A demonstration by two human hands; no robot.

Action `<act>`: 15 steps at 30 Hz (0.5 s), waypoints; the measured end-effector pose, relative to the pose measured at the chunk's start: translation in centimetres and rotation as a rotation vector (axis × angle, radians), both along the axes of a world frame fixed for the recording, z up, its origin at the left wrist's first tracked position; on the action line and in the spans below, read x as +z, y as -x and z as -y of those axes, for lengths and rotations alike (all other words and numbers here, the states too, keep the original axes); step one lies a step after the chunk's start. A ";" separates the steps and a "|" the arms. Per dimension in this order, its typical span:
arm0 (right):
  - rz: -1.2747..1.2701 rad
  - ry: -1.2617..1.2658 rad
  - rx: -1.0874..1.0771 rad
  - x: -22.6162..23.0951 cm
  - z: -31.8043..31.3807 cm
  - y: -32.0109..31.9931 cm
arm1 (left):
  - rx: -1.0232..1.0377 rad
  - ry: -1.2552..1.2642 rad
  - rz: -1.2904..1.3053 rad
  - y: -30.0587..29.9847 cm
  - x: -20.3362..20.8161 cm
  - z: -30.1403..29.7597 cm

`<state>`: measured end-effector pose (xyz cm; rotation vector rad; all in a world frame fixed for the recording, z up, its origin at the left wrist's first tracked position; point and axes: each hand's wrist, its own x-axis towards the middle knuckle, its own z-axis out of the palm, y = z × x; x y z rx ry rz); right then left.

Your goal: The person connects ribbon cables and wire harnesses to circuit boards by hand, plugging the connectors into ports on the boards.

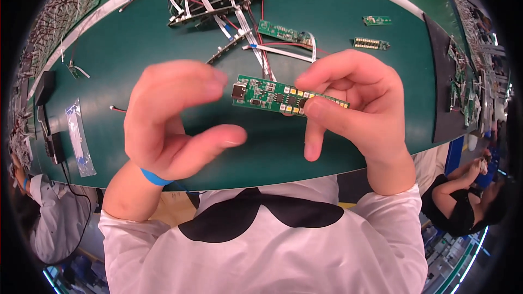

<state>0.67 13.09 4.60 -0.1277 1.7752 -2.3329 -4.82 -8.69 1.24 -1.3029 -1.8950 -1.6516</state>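
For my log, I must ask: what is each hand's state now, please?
Left hand: open, holding nothing.
Right hand: holding a green circuit board between thumb and forefinger.

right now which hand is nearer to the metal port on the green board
Left: the left hand hovers beside the metal port, apparently not touching; the right hand pinches the green board farther right.
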 end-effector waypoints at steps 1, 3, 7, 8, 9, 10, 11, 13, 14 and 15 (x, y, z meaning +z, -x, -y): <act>-0.050 0.014 0.003 -0.2 0.1 0.0 | 0.026 0.011 0.042 -0.3 0.2 -0.2; -0.093 0.032 0.006 -0.7 0.2 0.0 | -0.072 0.009 0.232 -0.6 -0.5 -0.2; -0.834 -0.596 -0.025 -1.7 -0.7 0.9 | -0.209 -0.005 0.511 -0.8 -1.4 0.3; -1.101 -0.687 0.029 -1.9 -1.0 1.2 | -0.212 -0.022 0.477 -0.7 -1.6 0.3; -1.075 -0.635 -0.062 -2.2 -0.6 0.9 | -0.262 -0.022 0.419 -0.5 -1.3 0.2; -1.075 -0.634 -0.062 -2.3 -0.6 0.9 | -0.262 -0.021 0.420 -0.7 -1.1 0.1; -1.109 -0.655 -0.083 -2.3 -0.7 1.0 | -0.267 -0.047 0.453 -1.1 -1.0 0.1; -1.140 -0.676 -0.104 -2.5 -0.7 1.1 | -0.272 -0.073 0.490 -1.4 -0.9 0.0; -1.140 -0.691 -0.099 -2.7 -0.7 1.2 | -0.276 -0.061 0.520 -1.3 -1.0 -0.1; -1.140 -0.706 -0.095 -2.8 -0.6 1.2 | -0.279 -0.049 0.551 -1.3 -1.0 0.0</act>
